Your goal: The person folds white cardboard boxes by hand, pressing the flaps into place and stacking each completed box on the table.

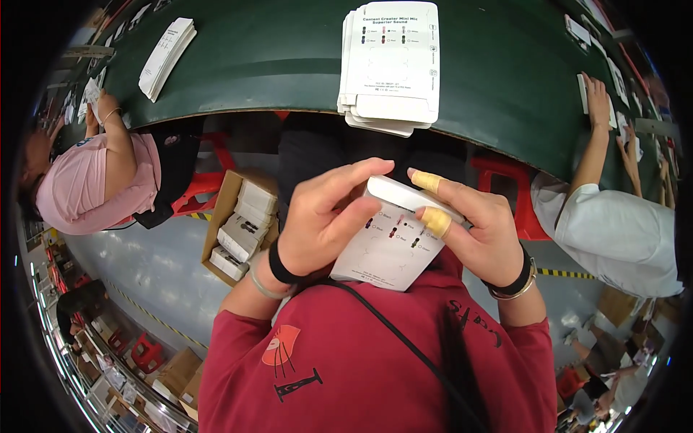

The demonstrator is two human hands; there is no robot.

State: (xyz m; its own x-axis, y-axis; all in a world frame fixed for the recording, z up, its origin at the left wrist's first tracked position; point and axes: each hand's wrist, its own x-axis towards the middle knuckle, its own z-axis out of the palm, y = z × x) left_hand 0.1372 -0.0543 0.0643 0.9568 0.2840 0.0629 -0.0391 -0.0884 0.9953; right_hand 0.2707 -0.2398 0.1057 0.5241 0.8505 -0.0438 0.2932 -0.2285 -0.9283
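A white printed card box [390, 252], with small coloured pictures on its face, is held upright in front of my chest. My left hand [328, 216] is closed on its upper left corner, thumb against the printed face. On the opposite side my right hand [473, 220] grips the upper right corner between thumb and fingers. Yellow tape wraps the right thumb and a finger. The box's white top edge faces up between both hands. Just beyond, a stack of similar white printed cards [393, 65] lies at the near edge of the green table [281, 68].
Another white stack [164, 61] lies on the table further left. An open cardboard box [215, 224] holding white packages stands on the floor to my left. People in pink [101, 180] and white [606, 234] sit on either side, with a red stool [514, 191] at right.
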